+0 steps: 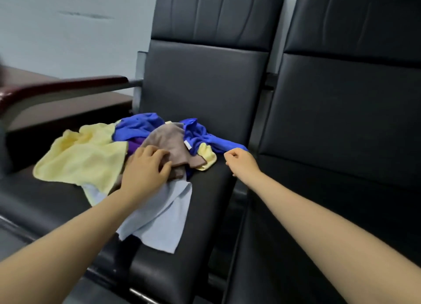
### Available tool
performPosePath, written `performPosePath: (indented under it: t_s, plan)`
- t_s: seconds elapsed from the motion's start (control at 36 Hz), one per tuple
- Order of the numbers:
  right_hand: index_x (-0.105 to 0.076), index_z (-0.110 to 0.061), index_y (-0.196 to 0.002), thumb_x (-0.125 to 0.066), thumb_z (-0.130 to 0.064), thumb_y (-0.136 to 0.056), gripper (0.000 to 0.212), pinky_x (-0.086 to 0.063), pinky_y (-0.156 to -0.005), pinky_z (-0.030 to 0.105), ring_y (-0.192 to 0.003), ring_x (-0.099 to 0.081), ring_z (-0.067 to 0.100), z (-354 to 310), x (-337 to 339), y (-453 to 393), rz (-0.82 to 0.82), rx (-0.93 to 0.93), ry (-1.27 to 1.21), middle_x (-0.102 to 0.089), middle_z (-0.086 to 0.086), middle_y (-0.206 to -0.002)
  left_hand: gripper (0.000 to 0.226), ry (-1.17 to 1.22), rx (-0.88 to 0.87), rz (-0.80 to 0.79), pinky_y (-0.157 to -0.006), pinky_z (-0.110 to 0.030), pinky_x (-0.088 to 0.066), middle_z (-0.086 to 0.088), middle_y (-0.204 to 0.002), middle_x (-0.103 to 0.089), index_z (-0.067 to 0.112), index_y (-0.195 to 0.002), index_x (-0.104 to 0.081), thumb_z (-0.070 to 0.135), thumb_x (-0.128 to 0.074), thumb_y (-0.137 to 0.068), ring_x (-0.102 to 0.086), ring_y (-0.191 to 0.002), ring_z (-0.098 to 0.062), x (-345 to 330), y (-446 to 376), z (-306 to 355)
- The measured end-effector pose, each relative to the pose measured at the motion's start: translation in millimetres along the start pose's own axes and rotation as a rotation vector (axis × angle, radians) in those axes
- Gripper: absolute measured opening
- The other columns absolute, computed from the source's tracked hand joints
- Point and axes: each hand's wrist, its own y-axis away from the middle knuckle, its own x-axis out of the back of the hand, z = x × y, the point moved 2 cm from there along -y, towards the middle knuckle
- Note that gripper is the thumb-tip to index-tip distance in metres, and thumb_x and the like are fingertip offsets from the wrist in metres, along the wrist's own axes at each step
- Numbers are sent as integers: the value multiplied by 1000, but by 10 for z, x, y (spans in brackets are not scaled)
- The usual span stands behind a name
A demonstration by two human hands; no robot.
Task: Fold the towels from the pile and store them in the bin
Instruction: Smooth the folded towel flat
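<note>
A loose pile of towels [141,149] lies unfolded on the seat of a black padded chair [205,80], and everything here is placed against that pile. On top near its middle is a brown towel [168,142]; a large yellow towel [84,160] spreads off the pile's left side, a royal-blue towel [198,135] trails off its right side toward the seat edge, and a pale blue towel [164,217] hangs out of the pile's near side, over the front of the seat. A sliver of purple cloth [134,145] shows between the yellow and brown ones. The left hand [145,169] rests palm down on the near part of the pile, fingers spread and slightly curled over the brown towel's edge, pressing on it rather than clearly gripping. The right hand [241,161] is at the pile's right end, fingers curled in at the tip of the royal-blue towel; whether it actually pinches the cloth cannot be told. A second black chair [341,121] stands right of the pile, a dark red armrest [68,85] to its left.
</note>
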Motion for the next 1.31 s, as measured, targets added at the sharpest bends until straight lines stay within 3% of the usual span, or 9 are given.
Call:
performPosePath:
  t_s: [0.08, 0.17, 0.31, 0.42, 0.5, 0.89, 1.08, 1.22, 1.31]
  plan:
    - [-59, -15, -83, -41, -30, -98, 28, -41, -71, 32, -88, -55, 26, -30, -108, -315, 37, -1, 127, -59, 4, -86, 35, 18, 4, -7, -93, -38, -37, -3, -123, -56, 22, -123, -62, 39, -50, -96, -46, -116, -27, -82, -42, -39]
    - [-62, -12, -120, -40, -32, -99, 36, -44, -96, 36, -117, -53, 31, -1, -222, -634, 97, 4, 161, -61, 9, -123, 32, 64, 36, 26, -93, -36, -35, -1, -123, -54, 25, -123, -60, 40, -50, -96, -45, -113, -24, -157, -73, -111]
    - [-31, -16, -152, -46, -41, -100, 59, -32, -109, 41, -140, -30, 32, 58, -379, -1006, 107, -13, 239, -32, 13, -153, 28, 74, 61, 83, -93, -35, -30, 1, -118, -52, 26, -117, -60, 41, -49, -96, -43, -108, -23, -314, -93, -176]
    - [-63, -12, -107, -47, -42, -99, 34, -42, -90, 37, -117, -49, 34, 204, -462, -1155, 21, 0, 419, -57, 13, -121, 28, 62, 60, 110, -92, -34, -29, 2, -116, -52, 25, -116, -60, 41, -48, -96, -43, -107, -21, -360, -139, -221]
    - [-41, -17, -66, -49, -35, -98, 38, -33, -60, 33, -75, -48, 25, 189, -455, -1134, -6, 17, 310, -49, 3, -72, 29, 52, 63, 103, -92, -33, -29, 2, -117, -51, 26, -117, -59, 42, -47, -96, -42, -108, -20, -367, -146, -243]
    - [-65, -15, -80, -56, -37, -97, 30, -57, -71, 33, -69, -68, 21, -483, 1191, -137, 78, -39, -923, -70, 4, -72, 43, -69, 193, -55, -98, -43, -34, -9, -126, -53, 20, -121, -61, 47, -37, -98, -43, -122, -30, -106, -121, 109]
    - [-70, -16, -58, -46, -42, -100, 55, -53, -60, 26, -63, -69, 18, -339, 1921, 769, -21, -41, -1043, -69, 3, -66, 33, 550, -31, -130, -93, -36, -43, -7, -114, -65, 13, -114, -65, 31, -40, -102, -57, -110, -25, 109, 82, 1270]
    - [-63, -14, -75, -48, -41, -100, 39, -54, -65, 28, -68, -67, 18, 175, 2299, 1378, 33, -150, -1037, -67, 4, -70, 35, 1256, 48, -536, -72, -20, -49, -11, -111, -68, 11, -116, -62, 33, -38, -103, -62, -91, -17, 174, 526, 2316]
    - [-59, -14, -78, -47, -42, -99, 37, -53, -68, 30, -68, -65, 18, 564, 2371, 1667, 59, -261, -1026, -64, 6, -72, 24, 1347, -11, -703, -75, -26, -48, -5, -104, -67, 18, -110, -64, 35, -54, -96, -60, -91, -14, 107, 846, 2696]
